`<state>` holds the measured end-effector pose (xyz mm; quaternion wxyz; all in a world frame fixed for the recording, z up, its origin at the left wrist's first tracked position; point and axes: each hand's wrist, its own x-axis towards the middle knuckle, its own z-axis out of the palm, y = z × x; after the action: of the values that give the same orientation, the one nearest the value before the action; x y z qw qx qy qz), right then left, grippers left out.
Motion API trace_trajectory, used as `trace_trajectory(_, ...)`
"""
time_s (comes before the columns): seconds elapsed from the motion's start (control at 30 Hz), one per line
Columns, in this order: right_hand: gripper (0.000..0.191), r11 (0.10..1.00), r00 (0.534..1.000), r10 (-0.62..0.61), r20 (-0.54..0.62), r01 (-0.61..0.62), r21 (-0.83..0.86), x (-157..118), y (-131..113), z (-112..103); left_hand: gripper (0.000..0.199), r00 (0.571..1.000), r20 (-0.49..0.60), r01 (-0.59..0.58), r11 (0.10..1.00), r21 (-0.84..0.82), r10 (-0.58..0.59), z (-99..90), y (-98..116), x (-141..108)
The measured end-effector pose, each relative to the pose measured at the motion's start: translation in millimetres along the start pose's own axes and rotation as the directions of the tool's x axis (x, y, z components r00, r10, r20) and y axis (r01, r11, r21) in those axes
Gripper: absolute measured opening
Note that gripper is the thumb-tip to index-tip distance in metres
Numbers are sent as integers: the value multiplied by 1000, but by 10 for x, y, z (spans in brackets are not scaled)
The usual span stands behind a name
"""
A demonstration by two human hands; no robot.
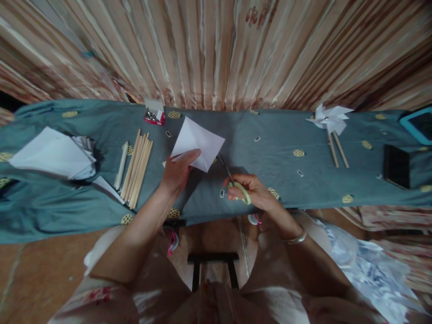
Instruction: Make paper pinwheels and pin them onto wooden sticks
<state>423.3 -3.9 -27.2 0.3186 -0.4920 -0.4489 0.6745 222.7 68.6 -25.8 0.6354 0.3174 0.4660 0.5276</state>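
A white square of paper (pixel 197 137) with crease lines is held up over the cloth by my left hand (pixel 178 173), the thumb on top and the other fingers hidden beneath. My right hand (pixel 251 191) has its fingers around the green handles of a pair of scissors (pixel 241 191). The dark blades point up and left, close to the paper's right lower edge; whether they touch it I cannot tell. Left of my left hand lie several wooden sticks (pixel 137 171) side by side, with a pale stick-like item (pixel 122 164) beside them.
Stacked white papers (pixel 54 153) lie at the far left of the green cloth (pixel 273 157). An open red box (pixel 155 113) of metal pieces stands at the back. To the right are white pinwheels (pixel 332 119) on sticks, a black phone-like object (pixel 396 166) and a blue-edged device (pixel 418 126).
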Motion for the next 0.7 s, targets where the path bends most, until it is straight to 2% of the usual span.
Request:
trace_trajectory(0.07,47,997,991,-71,-115,71,-4,26,-20,-71,21,1000,28,5,998,67,-7,5,-20,-36)
trace_trajectory(0.13,47,990,962,-137,-235,141,0,65,-32,-142,24,998,66,15,988,155,-25,15,-51,-83)
trace_trajectory(0.27,47,963,892,-223,-394,263,51,160,-56,-232,28,973,163,96,929,358,-164,44,-102,-170)
trace_trajectory(0.33,43,954,880,-245,-406,293,59,203,-82,-237,28,951,198,132,890,437,-238,68,-111,-200)
trace_trajectory(0.47,40,953,890,-256,-378,297,55,274,-144,-198,24,923,219,164,837,522,-317,120,-110,-232)
trace_trajectory(0.6,41,953,887,-266,-377,301,34,327,-176,-184,29,921,224,143,810,568,-319,115,-134,-232)
trace_trajectory(0.7,42,952,885,-274,-377,306,26,349,-185,-205,38,924,255,78,796,601,-284,73,-179,-213)
